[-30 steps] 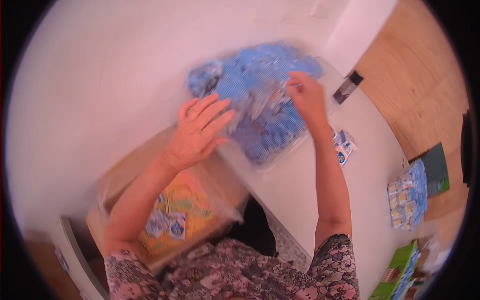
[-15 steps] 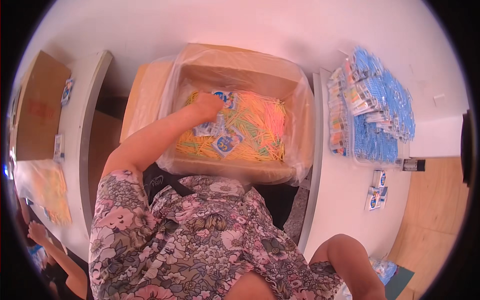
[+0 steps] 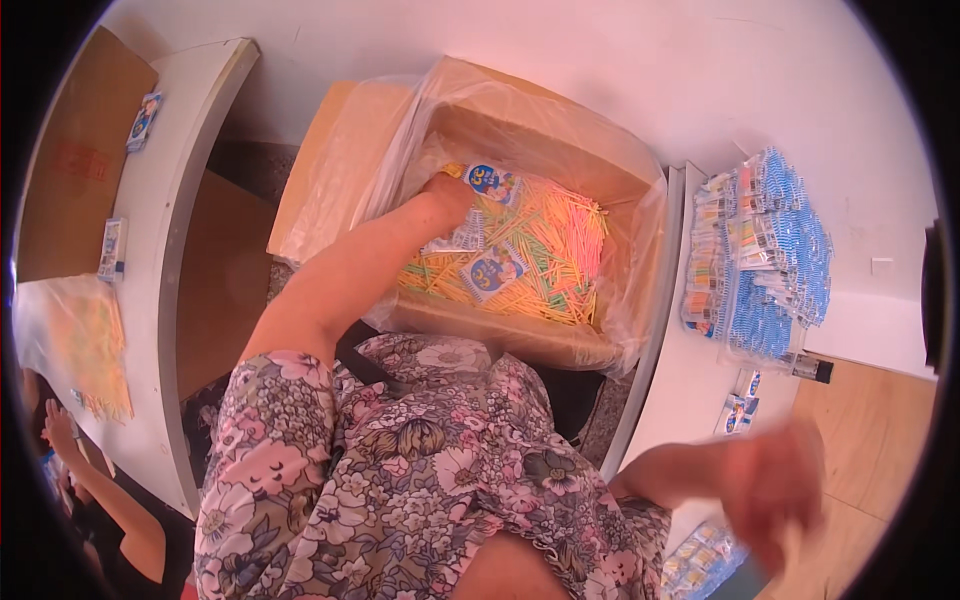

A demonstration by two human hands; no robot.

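Orange sticks (image 3: 545,250) fill a plastic-lined cardboard box (image 3: 560,150) standing beside the white table (image 3: 690,390) (pale wall behind). Left hand (image 3: 447,192) reaches into the box among them, its grip hidden; right hand (image 3: 775,485) is blurred beyond the table's edge, grip unclear.

A matt cardboard box (image 3: 560,150) wears a glossy clear plastic liner (image 3: 640,290); the floral sleeve (image 3: 300,430) is cloth.

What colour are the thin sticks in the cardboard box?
Mostly yellow and orange sticks, with some green, seen in the head view.
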